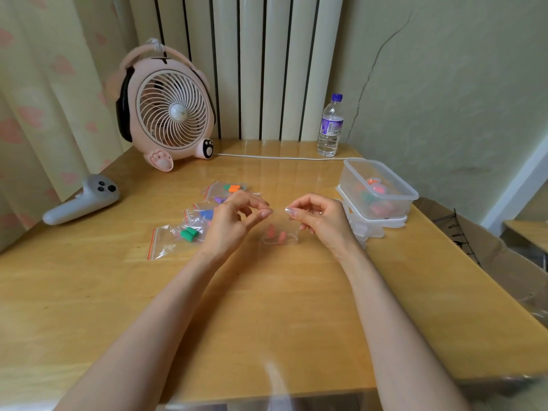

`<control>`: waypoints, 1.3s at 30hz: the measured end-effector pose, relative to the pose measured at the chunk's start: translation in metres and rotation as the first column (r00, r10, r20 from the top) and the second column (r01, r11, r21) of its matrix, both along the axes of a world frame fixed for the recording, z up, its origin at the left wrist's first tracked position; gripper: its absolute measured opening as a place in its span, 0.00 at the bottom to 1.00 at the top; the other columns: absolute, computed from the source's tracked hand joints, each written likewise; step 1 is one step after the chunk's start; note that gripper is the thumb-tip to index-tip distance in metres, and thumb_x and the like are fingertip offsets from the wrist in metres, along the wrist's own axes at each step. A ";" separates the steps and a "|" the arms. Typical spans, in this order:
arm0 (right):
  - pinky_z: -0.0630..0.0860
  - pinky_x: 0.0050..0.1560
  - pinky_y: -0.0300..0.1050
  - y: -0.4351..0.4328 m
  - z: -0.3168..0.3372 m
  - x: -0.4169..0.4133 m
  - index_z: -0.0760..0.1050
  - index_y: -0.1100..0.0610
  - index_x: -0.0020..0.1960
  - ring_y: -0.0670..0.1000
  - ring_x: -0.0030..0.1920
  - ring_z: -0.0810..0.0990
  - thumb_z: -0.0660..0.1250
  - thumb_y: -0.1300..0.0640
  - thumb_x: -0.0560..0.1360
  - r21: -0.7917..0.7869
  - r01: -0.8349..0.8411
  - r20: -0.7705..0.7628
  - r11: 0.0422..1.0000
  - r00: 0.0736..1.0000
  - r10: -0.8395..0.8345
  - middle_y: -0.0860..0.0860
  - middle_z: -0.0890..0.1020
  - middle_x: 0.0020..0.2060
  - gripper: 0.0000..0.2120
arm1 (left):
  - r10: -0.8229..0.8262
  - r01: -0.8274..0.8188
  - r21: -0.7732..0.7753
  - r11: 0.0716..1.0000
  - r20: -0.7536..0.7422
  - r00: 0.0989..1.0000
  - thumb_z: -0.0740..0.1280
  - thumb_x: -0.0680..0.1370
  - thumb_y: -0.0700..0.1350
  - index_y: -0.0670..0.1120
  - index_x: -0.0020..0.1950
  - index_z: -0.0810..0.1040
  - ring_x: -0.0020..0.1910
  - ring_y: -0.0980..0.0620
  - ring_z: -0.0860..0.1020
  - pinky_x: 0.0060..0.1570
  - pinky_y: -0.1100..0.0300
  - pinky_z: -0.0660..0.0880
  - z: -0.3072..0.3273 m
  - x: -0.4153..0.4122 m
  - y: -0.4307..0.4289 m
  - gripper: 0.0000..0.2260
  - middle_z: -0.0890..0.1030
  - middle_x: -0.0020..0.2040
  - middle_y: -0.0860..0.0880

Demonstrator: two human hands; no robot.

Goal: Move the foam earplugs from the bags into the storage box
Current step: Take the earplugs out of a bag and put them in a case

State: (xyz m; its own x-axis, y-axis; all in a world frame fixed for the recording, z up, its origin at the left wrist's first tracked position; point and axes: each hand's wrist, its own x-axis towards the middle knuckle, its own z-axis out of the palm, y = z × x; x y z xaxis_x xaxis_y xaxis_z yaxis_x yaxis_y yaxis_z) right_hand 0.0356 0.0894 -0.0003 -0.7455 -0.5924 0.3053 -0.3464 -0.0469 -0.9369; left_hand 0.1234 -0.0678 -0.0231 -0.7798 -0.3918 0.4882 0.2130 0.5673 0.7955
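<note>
A small clear bag [280,232] with pink foam earplugs [276,233] hangs just above the table's middle. My left hand [234,222] and my right hand [318,216] pinch its top edge from either side. Left of my left hand lie several more clear zip bags: one with green earplugs [189,233], one with blue [206,214], one with purple [218,199], one with orange [234,188]. The clear storage box [350,173] stands at the right, open, with several coloured earplugs inside.
The box rests on its white lid [360,229]. A pink desk fan [170,114] and its white cable [281,157] are at the back, a water bottle [330,127] at back right, a grey controller [83,200] at left. A cardboard box [489,247] sits off the table's right edge.
</note>
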 end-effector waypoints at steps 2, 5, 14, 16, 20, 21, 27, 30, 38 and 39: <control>0.67 0.27 0.32 0.000 -0.001 -0.002 0.77 0.57 0.38 0.40 0.27 0.74 0.70 0.67 0.71 0.010 0.007 -0.006 1.000 1.000 -0.007 0.52 0.79 0.32 0.07 | 0.004 -0.004 0.018 1.000 0.001 1.000 0.71 0.73 0.44 0.46 0.45 0.80 0.38 0.60 0.70 0.40 0.66 0.66 0.000 0.000 0.001 0.03 0.80 0.48 0.52; 0.70 0.28 0.37 -0.001 -0.004 -0.004 0.77 0.57 0.39 0.45 0.27 0.74 0.70 0.65 0.72 -0.012 0.029 0.007 1.000 1.000 -0.029 0.52 0.80 0.32 0.05 | 0.000 0.000 0.018 1.000 0.013 1.000 0.72 0.71 0.46 0.48 0.49 0.80 0.36 0.62 0.70 0.39 0.70 0.66 0.000 0.000 0.002 0.07 0.80 0.49 0.55; 0.75 0.32 0.40 -0.001 -0.004 -0.010 0.78 0.55 0.42 0.47 0.31 0.78 0.68 0.64 0.74 -0.144 0.164 0.028 0.976 0.987 -0.161 0.52 0.81 0.35 0.05 | 0.118 -0.120 0.099 0.988 0.026 0.993 0.70 0.74 0.43 0.43 0.43 0.80 0.33 0.60 0.71 0.37 0.62 0.69 0.000 -0.002 -0.002 0.04 0.78 0.36 0.56; 0.76 0.40 0.45 -0.001 -0.013 -0.019 0.79 0.52 0.42 0.48 0.37 0.79 0.69 0.61 0.73 -0.026 0.367 -0.086 0.930 0.926 -0.368 0.48 0.81 0.36 0.05 | 0.224 -0.222 0.180 0.958 0.005 0.974 0.68 0.75 0.41 0.40 0.44 0.78 0.30 0.58 0.73 0.36 0.56 0.74 -0.001 -0.002 -0.006 0.05 0.77 0.34 0.52; 0.68 0.58 0.45 0.006 -0.025 -0.030 0.79 0.51 0.55 0.54 0.59 0.72 0.66 0.59 0.75 0.368 0.665 -0.519 0.650 0.727 -0.450 0.51 0.80 0.53 0.10 | 0.419 -0.408 0.294 0.865 0.027 0.908 0.66 0.77 0.39 0.38 0.49 0.75 0.24 0.60 0.74 0.22 0.68 0.71 -0.005 -0.003 -0.016 0.04 0.77 0.36 0.46; 0.63 0.65 0.46 0.007 -0.027 -0.032 0.78 0.52 0.57 0.54 0.63 0.69 0.65 0.60 0.75 0.427 0.666 -0.561 0.611 0.726 -0.399 0.51 0.78 0.57 0.12 | 0.449 -0.443 0.302 0.844 0.054 0.892 0.66 0.77 0.39 0.39 0.52 0.74 0.27 0.61 0.75 0.22 0.70 0.69 -0.006 -0.003 -0.018 0.06 0.77 0.40 0.45; 0.37 0.74 0.54 0.007 -0.038 -0.037 0.73 0.51 0.64 0.53 0.71 0.62 0.65 0.59 0.75 0.583 0.657 -0.608 0.478 0.743 -0.280 0.52 0.73 0.65 0.18 | 0.492 -0.522 0.178 0.834 0.186 0.851 0.66 0.76 0.41 0.40 0.65 0.67 0.54 0.45 0.76 0.59 0.52 0.70 -0.015 -0.004 -0.025 0.19 0.67 0.64 0.41; 0.41 0.74 0.55 0.010 -0.039 -0.038 0.73 0.50 0.65 0.56 0.71 0.61 0.63 0.62 0.75 0.571 0.692 -0.620 0.442 0.716 -0.320 0.54 0.70 0.66 0.19 | 0.464 -0.486 0.180 0.855 0.149 0.873 0.65 0.76 0.40 0.41 0.60 0.71 0.52 0.46 0.77 0.57 0.49 0.73 -0.012 -0.003 -0.022 0.13 0.68 0.61 0.42; 0.62 0.69 0.50 0.009 -0.038 -0.040 0.78 0.52 0.58 0.56 0.57 0.75 0.65 0.67 0.71 0.372 0.710 -0.572 0.597 0.683 -0.455 0.55 0.75 0.54 0.18 | 0.233 -0.255 0.187 0.949 0.129 0.964 0.66 0.76 0.40 0.45 0.48 0.76 0.41 0.50 0.77 0.40 0.56 0.75 -0.012 -0.007 -0.011 0.02 0.79 0.44 0.49; 0.68 0.64 0.48 0.006 -0.036 -0.037 0.78 0.52 0.58 0.56 0.56 0.76 0.68 0.66 0.70 0.307 0.649 -0.490 0.696 0.735 -0.469 0.54 0.75 0.55 0.18 | 0.187 -0.210 0.204 0.956 0.128 0.974 0.66 0.76 0.39 0.44 0.48 0.76 0.42 0.50 0.78 0.44 0.56 0.76 -0.011 -0.007 -0.009 0.03 0.80 0.44 0.49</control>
State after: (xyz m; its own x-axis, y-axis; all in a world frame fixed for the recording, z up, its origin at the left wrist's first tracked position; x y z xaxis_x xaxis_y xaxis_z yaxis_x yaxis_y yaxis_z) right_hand -0.0017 0.0957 -0.0359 -0.8721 -0.2289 0.4325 -0.4698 0.6388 -0.6092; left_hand 0.1160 -0.0768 -0.0345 -0.7187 -0.6302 0.2940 0.0210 0.4029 0.9150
